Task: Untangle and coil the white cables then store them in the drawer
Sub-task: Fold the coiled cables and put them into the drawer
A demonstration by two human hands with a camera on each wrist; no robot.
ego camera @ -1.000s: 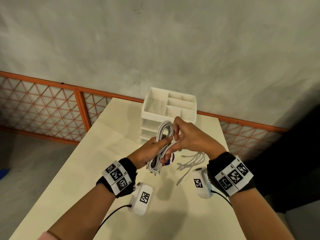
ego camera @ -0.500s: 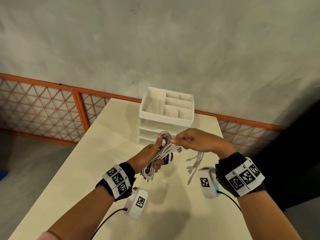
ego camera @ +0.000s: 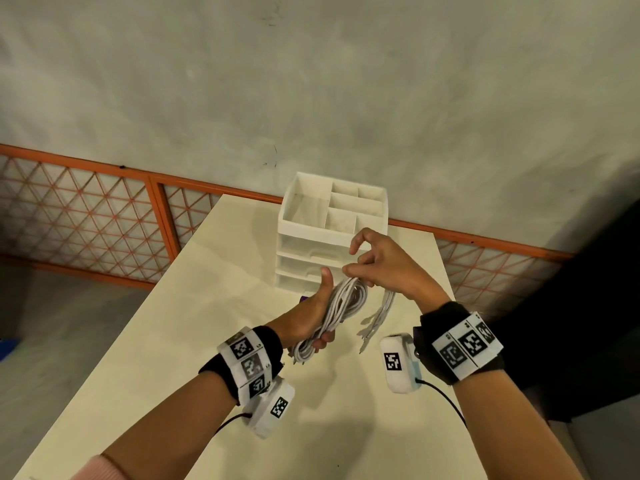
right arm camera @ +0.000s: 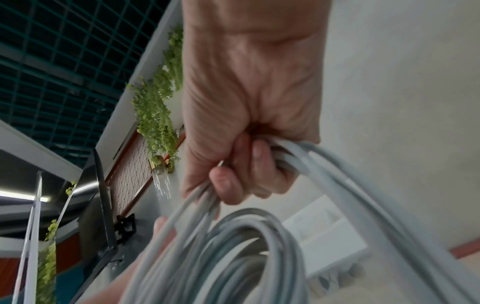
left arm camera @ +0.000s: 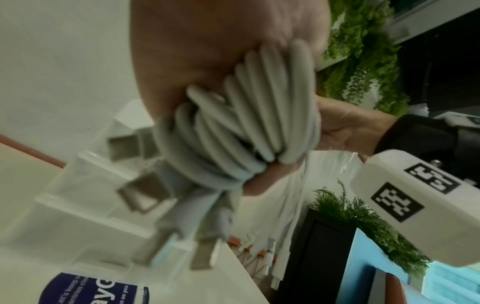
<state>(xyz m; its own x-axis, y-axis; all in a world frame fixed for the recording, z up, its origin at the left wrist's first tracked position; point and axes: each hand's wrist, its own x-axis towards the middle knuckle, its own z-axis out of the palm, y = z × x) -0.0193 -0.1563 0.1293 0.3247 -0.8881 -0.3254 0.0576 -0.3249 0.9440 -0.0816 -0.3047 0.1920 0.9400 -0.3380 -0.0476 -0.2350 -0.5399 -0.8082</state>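
Fingers (ego camera: pixel 322 342) around diagonally slanted cables (ego camera: pixel 341 306)

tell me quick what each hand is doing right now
Left hand: closed around the coiled white cables.
Right hand: pinching loose white cable strands at the coil's top.

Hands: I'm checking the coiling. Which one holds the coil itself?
The left hand grips the coil across its loops; the right hand only pinches loose strands hanging beside it.
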